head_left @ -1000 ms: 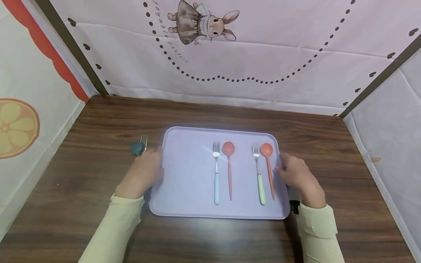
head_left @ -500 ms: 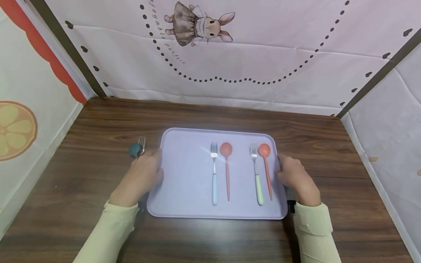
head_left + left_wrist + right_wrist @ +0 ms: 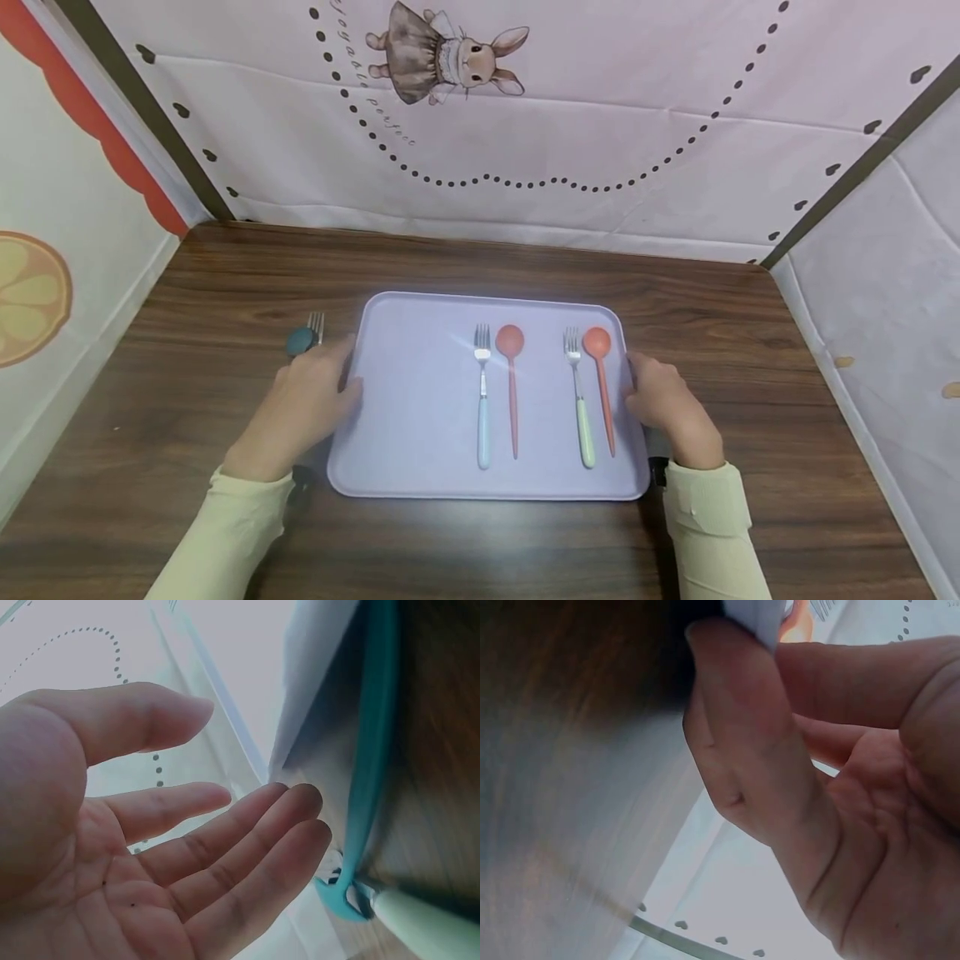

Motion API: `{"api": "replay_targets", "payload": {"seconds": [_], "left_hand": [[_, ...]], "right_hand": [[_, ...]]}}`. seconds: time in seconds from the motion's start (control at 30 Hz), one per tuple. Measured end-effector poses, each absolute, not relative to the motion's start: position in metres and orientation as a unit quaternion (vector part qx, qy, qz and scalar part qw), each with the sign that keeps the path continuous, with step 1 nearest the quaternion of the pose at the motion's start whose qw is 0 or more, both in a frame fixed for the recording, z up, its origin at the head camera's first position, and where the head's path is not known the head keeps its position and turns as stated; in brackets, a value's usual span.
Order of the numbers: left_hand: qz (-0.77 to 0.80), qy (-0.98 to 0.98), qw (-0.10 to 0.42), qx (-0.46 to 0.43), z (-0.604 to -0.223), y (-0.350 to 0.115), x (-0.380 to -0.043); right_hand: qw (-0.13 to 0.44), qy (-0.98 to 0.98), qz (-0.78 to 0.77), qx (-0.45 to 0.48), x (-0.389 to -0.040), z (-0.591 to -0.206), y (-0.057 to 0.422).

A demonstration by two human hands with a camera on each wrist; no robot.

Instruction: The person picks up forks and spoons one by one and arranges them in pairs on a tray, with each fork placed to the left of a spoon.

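The lilac tray (image 3: 412, 400) is lying between the two hands, its long axis running sideways from one hand to the other. The right hand (image 3: 667, 404) is gripping the right short rim, fingers and thumb closing on the edge. The left hand (image 3: 303, 404) is spreading wide at the left short rim, its thumb standing apart from the fingers; whether its fingertips are touching the tray is remaining unclear. Nearest the right hand, an orange spoon (image 3: 597, 342) and a green-handled fork (image 3: 583, 429) are lying in the tray; a pink spoon (image 3: 510, 340) and a blue-handled fork (image 3: 483, 429) are lying about midway between the hands, handles pointing toward the person. Just beyond the left hand, a teal spoon (image 3: 300, 340) and another fork (image 3: 317, 323) are resting on the surface (image 3: 480, 550), outside the tray
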State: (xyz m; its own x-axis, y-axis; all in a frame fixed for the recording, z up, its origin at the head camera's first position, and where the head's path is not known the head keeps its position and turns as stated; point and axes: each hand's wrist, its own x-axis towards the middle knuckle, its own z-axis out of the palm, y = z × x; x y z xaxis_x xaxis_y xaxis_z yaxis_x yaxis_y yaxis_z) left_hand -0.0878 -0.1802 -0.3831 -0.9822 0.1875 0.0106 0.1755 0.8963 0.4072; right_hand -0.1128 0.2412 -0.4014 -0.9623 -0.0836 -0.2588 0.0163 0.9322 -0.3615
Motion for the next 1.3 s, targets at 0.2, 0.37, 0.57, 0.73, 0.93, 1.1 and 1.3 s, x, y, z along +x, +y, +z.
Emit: {"api": "replay_targets", "payload": {"seconds": [0.2, 0.37, 0.57, 0.73, 0.93, 1.1, 1.3], "left_hand": [[0.196, 0.977, 0.007, 0.082, -0.381, -0.190, -0.086], [0.193, 0.978, -0.012, 0.074, -0.384, -0.197, -0.083], [0.186, 0.980, -0.018, 0.072, -0.387, -0.200, -0.082], [0.176, 0.981, -0.023, 0.074, -0.388, -0.202, -0.082], [0.161, 0.985, -0.020, 0.065, -0.391, -0.203, -0.081], [0.150, 0.987, -0.009, 0.056, -0.395, -0.204, -0.081], [0.140, 0.989, 0.004, 0.040, -0.399, -0.201, -0.082]], "right_hand": [[0.128, 0.974, -0.187, -0.027, -0.114, -0.401, 0.240], [0.134, 0.973, -0.188, -0.022, -0.114, -0.401, 0.240], [0.142, 0.972, -0.189, -0.008, -0.113, -0.400, 0.241], [0.145, 0.970, -0.194, -0.008, -0.113, -0.401, 0.242], [0.139, 0.970, -0.196, -0.011, -0.112, -0.402, 0.243], [0.145, 0.968, -0.203, -0.002, -0.112, -0.401, 0.243], [0.148, 0.965, -0.214, 0.003, -0.111, -0.402, 0.243]]}}
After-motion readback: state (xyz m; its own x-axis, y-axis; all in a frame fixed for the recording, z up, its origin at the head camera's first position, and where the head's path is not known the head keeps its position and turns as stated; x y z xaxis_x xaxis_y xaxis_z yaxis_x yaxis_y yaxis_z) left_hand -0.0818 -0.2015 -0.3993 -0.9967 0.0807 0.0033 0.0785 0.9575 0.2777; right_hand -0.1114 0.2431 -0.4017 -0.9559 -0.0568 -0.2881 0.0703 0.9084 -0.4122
